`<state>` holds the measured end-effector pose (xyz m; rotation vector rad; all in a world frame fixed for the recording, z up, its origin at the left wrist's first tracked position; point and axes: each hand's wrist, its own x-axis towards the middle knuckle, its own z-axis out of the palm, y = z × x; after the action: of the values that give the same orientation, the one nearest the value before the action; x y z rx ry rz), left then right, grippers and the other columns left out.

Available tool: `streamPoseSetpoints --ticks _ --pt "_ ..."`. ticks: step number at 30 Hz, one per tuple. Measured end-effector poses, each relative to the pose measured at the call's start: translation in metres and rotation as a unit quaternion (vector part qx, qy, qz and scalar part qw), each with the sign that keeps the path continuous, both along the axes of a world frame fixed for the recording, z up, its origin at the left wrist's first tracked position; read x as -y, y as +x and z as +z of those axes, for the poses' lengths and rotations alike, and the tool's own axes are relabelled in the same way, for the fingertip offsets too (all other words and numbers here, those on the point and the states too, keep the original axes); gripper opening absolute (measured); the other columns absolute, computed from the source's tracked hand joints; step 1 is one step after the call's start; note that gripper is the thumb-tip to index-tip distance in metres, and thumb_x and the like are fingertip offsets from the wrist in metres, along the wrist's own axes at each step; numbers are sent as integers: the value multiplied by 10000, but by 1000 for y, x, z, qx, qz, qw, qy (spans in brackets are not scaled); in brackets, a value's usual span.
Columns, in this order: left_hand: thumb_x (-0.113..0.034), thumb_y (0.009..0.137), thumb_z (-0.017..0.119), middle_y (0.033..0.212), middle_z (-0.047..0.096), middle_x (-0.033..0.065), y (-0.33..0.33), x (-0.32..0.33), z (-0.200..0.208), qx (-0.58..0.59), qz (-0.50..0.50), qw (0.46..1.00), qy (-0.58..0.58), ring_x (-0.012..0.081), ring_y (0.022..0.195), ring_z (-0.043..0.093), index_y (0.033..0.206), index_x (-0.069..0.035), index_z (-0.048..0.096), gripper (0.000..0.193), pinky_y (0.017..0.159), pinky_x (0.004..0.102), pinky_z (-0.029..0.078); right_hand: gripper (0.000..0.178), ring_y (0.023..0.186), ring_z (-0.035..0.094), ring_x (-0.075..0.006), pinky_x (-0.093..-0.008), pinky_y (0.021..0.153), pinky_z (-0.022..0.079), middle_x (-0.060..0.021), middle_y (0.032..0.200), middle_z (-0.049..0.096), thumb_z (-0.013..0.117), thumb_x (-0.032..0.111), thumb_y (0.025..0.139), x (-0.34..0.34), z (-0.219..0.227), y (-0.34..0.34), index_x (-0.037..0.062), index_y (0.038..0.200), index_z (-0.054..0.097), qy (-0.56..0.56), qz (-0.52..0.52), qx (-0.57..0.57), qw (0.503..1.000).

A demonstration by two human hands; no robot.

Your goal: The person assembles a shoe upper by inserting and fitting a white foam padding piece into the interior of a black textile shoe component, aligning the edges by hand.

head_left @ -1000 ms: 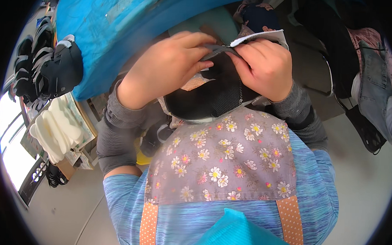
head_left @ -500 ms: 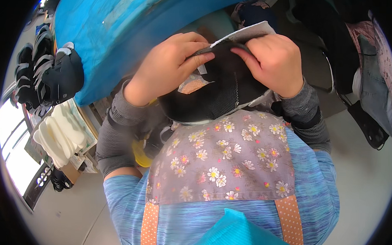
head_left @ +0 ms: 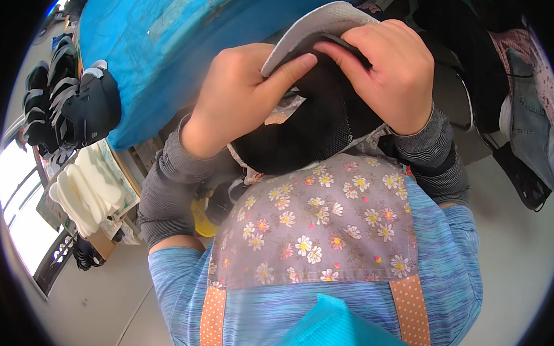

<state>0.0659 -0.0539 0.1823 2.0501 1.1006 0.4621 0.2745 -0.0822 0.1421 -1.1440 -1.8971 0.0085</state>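
Note:
Between my hands is a black mesh piece that looks like a shoe upper (head_left: 318, 125), open in the middle, its near side against my flowered apron (head_left: 318, 229). A stiff, light grey panel (head_left: 312, 25) stands up along its far edge, curving over. My left hand (head_left: 234, 89) pinches the left end of this far edge, thumb on the inner side and fingers hidden behind the grey panel. My right hand (head_left: 396, 73) is closed on the right part of the same edge, thumb pointing left along the black inner side. A small gap separates the two thumbs.
A table under a blue cover (head_left: 153, 53) lies ahead on the left. Black and grey shoe parts (head_left: 66, 98) are stacked beside it, with white insole-shaped pieces (head_left: 87, 184) below. Something yellow (head_left: 202, 216) sits under my left arm. Clothes (head_left: 526, 102) hang at the right.
The grey panel has risen and now curves upright toward the left. My left thumb has shifted to its inner side; my right hand has moved slightly up, still gripping the edge.

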Motion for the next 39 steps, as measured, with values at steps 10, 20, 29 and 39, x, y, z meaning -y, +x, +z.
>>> streamPoseSetpoints --ticks 10,20,29,39 --pt "-215 897 722 695 622 101 -1 -1 24 -17 -22 999 -20 123 624 548 869 30 668 252 580 302 447 288 963 627 -319 -332 871 498 -137 1152 643 712 121 897 -13 18 14 50 1128 555 -130 124 -23 984" --pt "-132 965 633 890 706 67 -61 -33 -2 -66 190 898 391 111 759 653 1159 40 663 261 679 259 537 668 1071 517 -187 -312 899 439 -150 1316 505 679 294 923 -2 -6 1 -43 1382 333 -98 96 -554 821" --pt "-335 1061 408 1086 698 201 -14 4 20 152 155 929 -298 239 869 716 1116 83 660 491 783 294 553 423 849 619 -47 -215 693 485 -13 1030 682 661 5 882 -17 -13 12 45 1297 591 -81 -115 -344 929" --pt "-25 801 708 1012 684 76 20 -17 11 -26 -119 927 354 286 895 649 1022 -37 681 223 769 356 534 466 649 577 -80 -267 606 477 -119 836 718 571 -4 796 17 36 34 1 1258 628 -503 -1 -252 827"
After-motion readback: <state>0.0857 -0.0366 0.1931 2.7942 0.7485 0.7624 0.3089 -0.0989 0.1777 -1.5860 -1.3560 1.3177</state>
